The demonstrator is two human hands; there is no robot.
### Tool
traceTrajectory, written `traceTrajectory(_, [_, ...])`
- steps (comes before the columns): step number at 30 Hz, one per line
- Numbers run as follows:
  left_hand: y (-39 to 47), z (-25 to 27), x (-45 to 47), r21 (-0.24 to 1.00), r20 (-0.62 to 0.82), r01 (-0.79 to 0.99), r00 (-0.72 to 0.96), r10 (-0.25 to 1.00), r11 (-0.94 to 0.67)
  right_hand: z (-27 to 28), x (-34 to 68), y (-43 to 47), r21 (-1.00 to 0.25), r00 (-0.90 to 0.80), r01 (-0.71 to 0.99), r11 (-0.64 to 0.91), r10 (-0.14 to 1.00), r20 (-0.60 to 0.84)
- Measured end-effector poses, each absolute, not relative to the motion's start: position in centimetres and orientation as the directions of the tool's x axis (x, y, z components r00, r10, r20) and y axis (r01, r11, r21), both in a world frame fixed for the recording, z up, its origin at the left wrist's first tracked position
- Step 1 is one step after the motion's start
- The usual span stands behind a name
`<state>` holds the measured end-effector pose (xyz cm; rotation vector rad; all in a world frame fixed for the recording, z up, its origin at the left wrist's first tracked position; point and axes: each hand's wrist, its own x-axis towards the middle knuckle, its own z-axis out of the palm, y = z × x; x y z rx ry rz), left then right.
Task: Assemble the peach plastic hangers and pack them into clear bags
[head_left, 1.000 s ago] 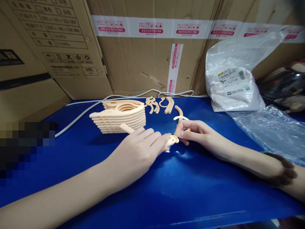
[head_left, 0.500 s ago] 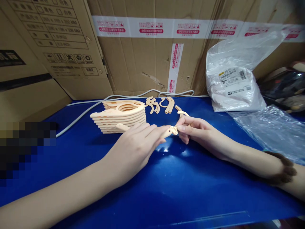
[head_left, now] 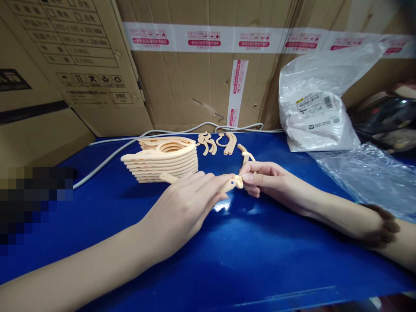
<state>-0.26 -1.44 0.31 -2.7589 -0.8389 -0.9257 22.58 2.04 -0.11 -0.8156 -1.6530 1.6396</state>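
Between the thumb and fingers of my left hand (head_left: 188,199) is a cream plastic hanger arm (head_left: 227,186). Its rounded end, with a small hole, points right; its other end sticks out past my knuckles. My right hand (head_left: 268,177) pinches a cream hanger hook (head_left: 248,155), whose curved part rises behind my fingers. The hook's oval base (head_left: 239,181) pokes out at the fingertips, right beside the holed end; whether the two touch, I cannot tell. Behind my left hand stands a neat stack of cream hangers (head_left: 160,162).
Loose hooks (head_left: 206,143) and curved arm pieces (head_left: 230,144) lie at the back of the blue table (head_left: 234,260). A grey cable (head_left: 130,143) runs along the cardboard boxes (head_left: 195,86). On the right are a white plastic bag (head_left: 316,117) and a clear plastic sheet (head_left: 370,177).
The holed end of the hanger arm has turned and sits slightly lower, beside the oval base. Both hands keep their grips, and the view has shifted a little.
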Motion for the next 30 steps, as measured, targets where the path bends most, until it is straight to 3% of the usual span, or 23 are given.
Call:
traceTrajectory(13, [-1.5, 0.4, -0.5, 0.046, 0.553, 0.517, 0.699, 0.453, -0.854, 0.3, 22.9, 2.1, -0.996, -0.648, 0.034, 0.079, 0.76, 0.038])
traceTrajectory(30, [-0.9, 0.2, -0.7, -0.091, 0.46, 0.554, 0.761, 0.458, -0.828, 1.2, 22.6, 2.1, -0.932, -0.612, 0.265, 0.249, 0.79, 0.037])
